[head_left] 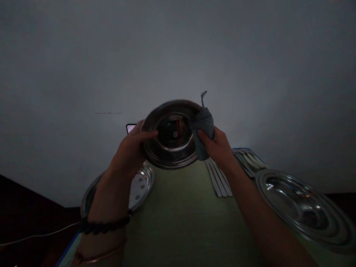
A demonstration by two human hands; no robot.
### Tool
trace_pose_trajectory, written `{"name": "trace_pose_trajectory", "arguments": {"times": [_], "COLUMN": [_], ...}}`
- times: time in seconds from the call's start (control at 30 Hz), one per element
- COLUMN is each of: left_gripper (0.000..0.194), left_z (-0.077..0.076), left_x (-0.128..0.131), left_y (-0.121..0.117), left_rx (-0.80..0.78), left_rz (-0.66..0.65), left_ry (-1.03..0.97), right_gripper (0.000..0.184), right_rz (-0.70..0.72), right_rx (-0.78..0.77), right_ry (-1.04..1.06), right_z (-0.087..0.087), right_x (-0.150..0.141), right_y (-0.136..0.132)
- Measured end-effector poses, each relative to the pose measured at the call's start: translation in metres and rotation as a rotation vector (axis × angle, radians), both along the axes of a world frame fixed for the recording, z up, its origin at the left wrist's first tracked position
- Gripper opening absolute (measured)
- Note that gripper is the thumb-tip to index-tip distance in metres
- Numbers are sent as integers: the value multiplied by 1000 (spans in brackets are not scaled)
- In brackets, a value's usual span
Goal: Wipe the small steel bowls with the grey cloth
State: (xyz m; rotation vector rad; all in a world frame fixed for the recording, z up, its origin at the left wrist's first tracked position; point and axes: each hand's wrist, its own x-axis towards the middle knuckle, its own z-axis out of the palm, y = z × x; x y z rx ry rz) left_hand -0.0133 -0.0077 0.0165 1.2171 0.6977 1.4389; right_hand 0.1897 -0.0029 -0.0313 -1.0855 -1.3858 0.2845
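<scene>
A round shiny metal plate [172, 157] is held up above the table, tilted so that its inner face shows. My left hand [136, 144] grips its left rim, thumb on the inner face and the other fingers hidden behind. My right hand [213, 142] is closed on a grey-blue cloth [204, 122], which is pressed over the plate's right rim. A short loop sticks up from the cloth. The fingers of my right hand behind the cloth are hidden.
On the green table [178, 222] a metal dish [141, 185] with round marks lies at left. Several knives [218, 180] lie behind my right arm, with more cutlery [249, 159] beyond. A large metal plate [303, 207] sits at right. A lit screen [130, 128] and the wall [178, 48] are behind.
</scene>
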Motion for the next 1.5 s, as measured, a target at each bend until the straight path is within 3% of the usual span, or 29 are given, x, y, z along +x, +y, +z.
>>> {"name": "trace_pose_trajectory", "arguments": {"times": [0.13, 0.27, 0.57, 0.73, 0.83, 0.9, 1.03, 1.2, 1.3, 1.5], "left_gripper": [34, 28, 23, 14, 11, 14, 9, 35, 37, 37], "left_z": [3, 4, 3, 1, -2, -2, 1, -5, -8, 0], "left_x": [-9, -1, 4, 16, 20, 16, -2, -10, -3, 4], "left_y": [-7, -10, -3, 0, 2, 0, -6, -5, -5, -8], "left_rx": [77, 141, 114, 272, 308, 240, 37, -31, 14, 80], "left_rz": [-81, -137, -7, 154, 195, 150, -104, -360, -372, -249], "left_ry": [321, 362, -25, -308, -380, -358, -176, 165, 205, 50], "right_gripper": [21, 25, 29, 35, 33, 31, 24, 21, 26, 28], "right_rz": [25, -88, -269, -266, -263, -229, -84, -44, -156, -296], "right_rx": [45, 106, 175, 117, 67, 31, -11, -25, 37, 99], "right_ry": [-173, -221, -42, 90, 107, 71, -113, -243, -188, -52], "right_z": [11, 14, 13, 7, 1, 0, 8, 20, 24, 25], "right_x": [7, 2, -12, -29, -31, -25, -4, 7, 4, -5], "right_y": [-9, -15, -16, -16, -13, -10, -8, -17, -23, -25]}}
